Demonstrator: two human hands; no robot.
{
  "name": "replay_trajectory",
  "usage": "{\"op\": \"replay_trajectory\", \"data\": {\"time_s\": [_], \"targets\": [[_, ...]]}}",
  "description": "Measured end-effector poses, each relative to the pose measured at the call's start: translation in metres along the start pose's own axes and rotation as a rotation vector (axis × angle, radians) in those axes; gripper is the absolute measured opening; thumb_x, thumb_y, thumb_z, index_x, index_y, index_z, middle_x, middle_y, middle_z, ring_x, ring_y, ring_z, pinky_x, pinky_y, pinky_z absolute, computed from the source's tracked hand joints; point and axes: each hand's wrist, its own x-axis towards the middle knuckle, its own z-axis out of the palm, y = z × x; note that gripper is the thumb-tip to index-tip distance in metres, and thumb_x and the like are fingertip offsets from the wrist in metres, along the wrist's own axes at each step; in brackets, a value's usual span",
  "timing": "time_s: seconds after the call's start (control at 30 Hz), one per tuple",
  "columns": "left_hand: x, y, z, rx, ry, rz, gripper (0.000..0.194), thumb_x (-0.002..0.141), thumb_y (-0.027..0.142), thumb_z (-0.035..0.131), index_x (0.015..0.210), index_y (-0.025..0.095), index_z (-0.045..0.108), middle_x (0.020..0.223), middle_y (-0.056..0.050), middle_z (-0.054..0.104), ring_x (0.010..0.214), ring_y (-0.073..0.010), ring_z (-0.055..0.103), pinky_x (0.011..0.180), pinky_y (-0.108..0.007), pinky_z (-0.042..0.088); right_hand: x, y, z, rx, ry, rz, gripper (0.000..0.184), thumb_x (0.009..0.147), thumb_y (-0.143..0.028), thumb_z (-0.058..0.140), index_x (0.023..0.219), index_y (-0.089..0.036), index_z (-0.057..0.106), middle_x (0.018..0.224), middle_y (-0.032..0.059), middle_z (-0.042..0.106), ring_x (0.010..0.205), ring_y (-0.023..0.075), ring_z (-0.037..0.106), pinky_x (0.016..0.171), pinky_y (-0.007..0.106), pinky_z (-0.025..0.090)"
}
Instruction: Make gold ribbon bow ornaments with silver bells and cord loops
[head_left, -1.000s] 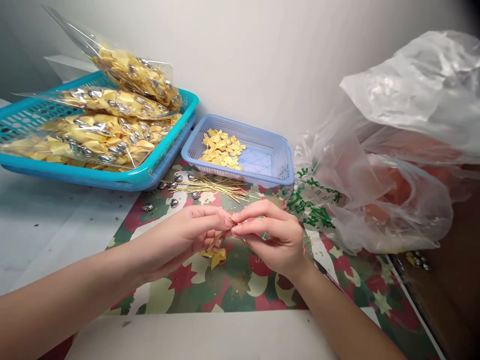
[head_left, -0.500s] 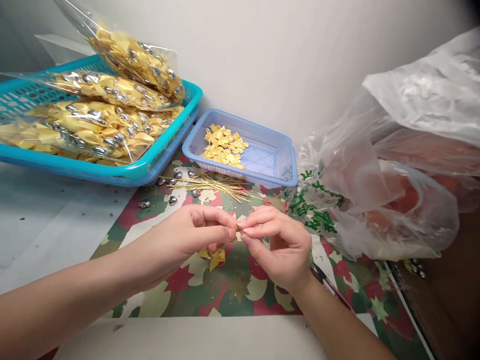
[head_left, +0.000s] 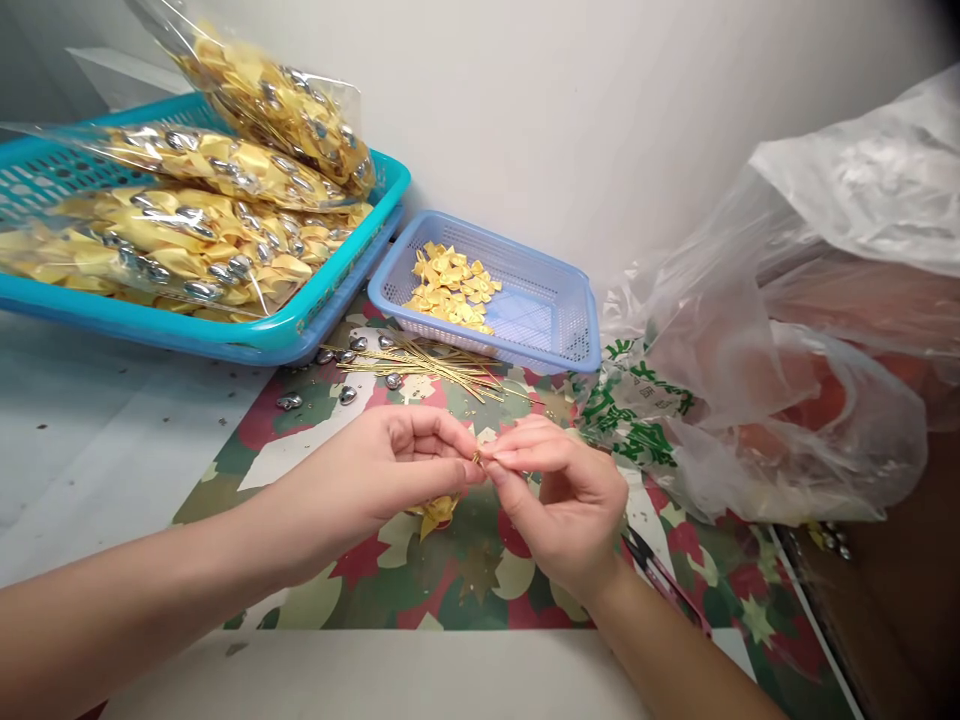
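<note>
Inward of the near edge of the patterned sheet (head_left: 472, 600), a yellow folded piece (head_left: 437, 515) sits just below the fingers of the left hand (head_left: 375, 460), which is the nearer hand; one pointed end is directed toward that edge. Whether the piece hangs from the hand or rests on the sheet cannot be determined. Farther in, a small gold wire piece (head_left: 477, 457) is located directly between the opposed fingertips, about midway between the sheet's left and right edges. The left thumb and index finger pinch it from the left side; the tips of the right hand (head_left: 570, 490) close on it from the right, so neither hand is nearer. Its long axis cannot be established (the fingertips cover most of it). The visible portion is thin, shiny and apparently bent. A dark-and-pink tool (head_left: 643, 552) lies beside the right wrist, toward the sheet's right edge. Beyond the hands, silver beads (head_left: 347, 396) lie loose near the sheet's left edge, beside crossed straight gold wires (head_left: 442, 372). Behind these, toward the far edge, a blue basket (head_left: 570, 345) contains yellow bows (head_left: 450, 285) at its left end.
</note>
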Motion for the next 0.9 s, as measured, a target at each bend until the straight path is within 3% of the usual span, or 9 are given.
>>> {"op": "replay_trajectory", "data": {"time_s": [0.2,0.4,0.6,0.9], "targets": [[-0.0023,0.0015,0.0053,0.006,0.04,0.099,0.021,0.076,0.027,0.077,0.074,0.02,0.057,0.065,0.005,0.062,0.063,-0.0093,0.055,0.054,-0.015,0.043,-0.003,0.0006,0.0024,0.003,0.027,0.03,0.021,0.076,-0.001,0.069,0.08,-0.021,0.07,0.076,0.0037,0.077,0.066,0.0183,0.072,0.068,0.037,0.057],[-0.003,0.0018,0.0078,0.014,0.105,0.245,0.007,0.073,0.016,0.077,0.075,0.02,0.071,0.074,0.003,0.071,0.072,-0.011,0.068,0.063,-0.013,0.055,-0.0046,-0.0019,0.0007,0.057,0.044,0.138,0.022,0.076,-0.002,0.069,0.081,-0.023,0.073,0.079,0.0032,0.078,0.075,0.0184,0.072,0.072,0.037,0.06],[-0.0034,0.001,0.0062,-0.059,0.09,0.221,0.01,0.072,0.013,0.078,0.075,0.023,0.079,0.074,0.002,0.076,0.071,-0.0106,0.071,0.061,-0.01,0.056,-0.0043,-0.0064,-0.0009,0.085,0.043,0.201,0.023,0.075,-0.001,0.071,0.081,-0.023,0.074,0.081,0.0022,0.075,0.078,0.0162,0.071,0.072,0.032,0.059],[-0.0026,-0.0006,0.0067,-0.098,0.091,0.151,0.011,0.069,0.015,0.082,0.075,0.023,0.079,0.071,0.003,0.076,0.065,-0.0095,0.07,0.057,-0.009,0.055,-0.0038,-0.0092,0.0011,0.052,0.027,0.155,0.02,0.074,-0.002,0.069,0.077,-0.022,0.07,0.077,0.0015,0.072,0.074,0.0158,0.068,0.072,0.033,0.057]]}}
